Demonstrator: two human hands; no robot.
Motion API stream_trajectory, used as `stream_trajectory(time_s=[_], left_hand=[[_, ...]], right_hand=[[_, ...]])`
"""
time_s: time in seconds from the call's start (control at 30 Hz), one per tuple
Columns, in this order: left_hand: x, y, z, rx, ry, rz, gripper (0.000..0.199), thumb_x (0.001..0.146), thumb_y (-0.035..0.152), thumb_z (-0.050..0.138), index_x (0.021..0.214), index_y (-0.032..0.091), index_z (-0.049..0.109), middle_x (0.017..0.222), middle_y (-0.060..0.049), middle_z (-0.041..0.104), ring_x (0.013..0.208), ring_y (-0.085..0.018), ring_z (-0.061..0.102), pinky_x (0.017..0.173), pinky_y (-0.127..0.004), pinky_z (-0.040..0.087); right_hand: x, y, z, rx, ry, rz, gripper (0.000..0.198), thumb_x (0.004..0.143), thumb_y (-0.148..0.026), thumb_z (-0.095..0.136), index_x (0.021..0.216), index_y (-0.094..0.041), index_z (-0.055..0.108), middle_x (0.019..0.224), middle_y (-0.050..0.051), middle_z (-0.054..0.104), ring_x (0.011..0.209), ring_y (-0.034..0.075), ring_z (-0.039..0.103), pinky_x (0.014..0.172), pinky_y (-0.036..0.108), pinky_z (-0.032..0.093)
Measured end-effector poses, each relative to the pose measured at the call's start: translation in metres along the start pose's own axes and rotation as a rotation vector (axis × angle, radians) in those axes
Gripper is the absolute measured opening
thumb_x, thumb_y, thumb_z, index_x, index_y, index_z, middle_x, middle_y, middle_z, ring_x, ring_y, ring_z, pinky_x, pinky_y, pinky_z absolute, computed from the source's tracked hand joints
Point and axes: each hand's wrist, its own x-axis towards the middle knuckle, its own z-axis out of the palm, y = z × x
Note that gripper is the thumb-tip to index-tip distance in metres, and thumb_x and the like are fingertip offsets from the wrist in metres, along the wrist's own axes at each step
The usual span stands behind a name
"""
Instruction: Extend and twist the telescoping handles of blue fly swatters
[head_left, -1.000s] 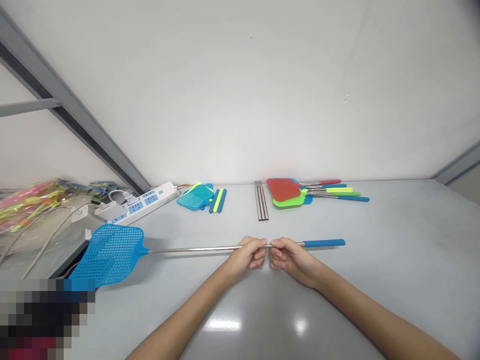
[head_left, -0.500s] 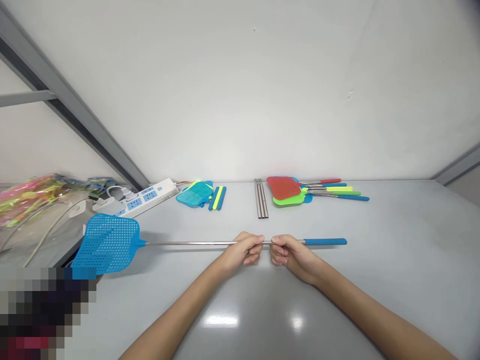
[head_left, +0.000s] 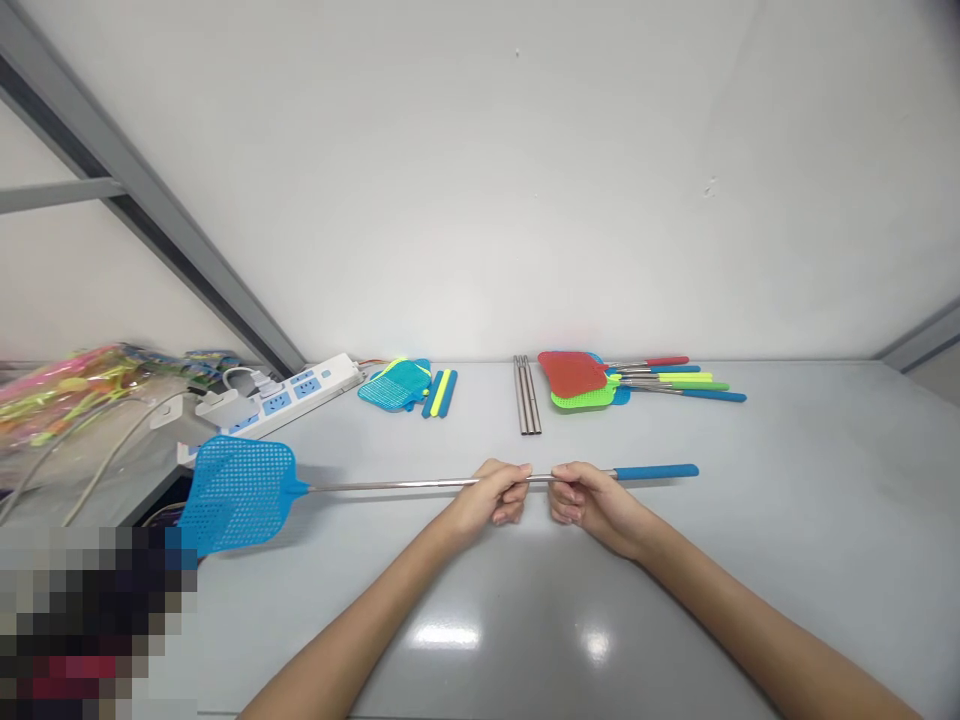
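A blue fly swatter with a long thin metal shaft is stretched across the view above the table. Its perforated head is at the left and its blue handle at the right. My left hand is closed round the middle of the shaft, thumb on top. Close beside it, my right hand grips the shaft just short of the handle. A short piece of bare shaft shows between the two hands.
Along the wall lie loose swatter heads, coloured handle sleeves, metal tubes and a pile of whole fly swatters. A power strip and plastic-wrapped goods are at the left. A pixelated patch covers the lower left corner.
The swatter's head has come closer to my left hand, so less shaft shows there. The handle end has tilted slightly up. Both hands keep their grip; the whole view has shifted a little.
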Motion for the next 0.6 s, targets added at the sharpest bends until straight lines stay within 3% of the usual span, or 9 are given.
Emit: stream_trajectory(time_s=[0.33, 0.6], left_hand=[[0.0044, -0.0035, 0.0014, -0.029, 0.015, 0.007, 0.040, 0.075, 0.036, 0.037, 0.040, 0.018, 0.030, 0.027, 0.007, 0.026, 0.030, -0.006, 0.025, 0.047, -0.024, 0.032], [0.0049, -0.0052, 0.0001, -0.034, 0.000, 0.026, 0.038, 0.077, 0.034, 0.036, 0.042, 0.018, 0.032, 0.028, 0.007, 0.027, 0.031, -0.007, 0.027, 0.046, -0.024, 0.031]], right_hand=[[0.0018, 0.0008, 0.0013, 0.033, 0.028, 0.031, 0.039, 0.076, -0.038, 0.045, 0.045, -0.017, 0.033, 0.045, -0.004, 0.027, 0.044, 0.009, 0.030, 0.052, 0.026, 0.026], [0.0027, 0.0033, 0.0012, 0.099, 0.050, 0.030, 0.037, 0.076, -0.032, 0.045, 0.045, -0.018, 0.031, 0.045, -0.005, 0.024, 0.044, 0.009, 0.027, 0.052, 0.027, 0.027]])
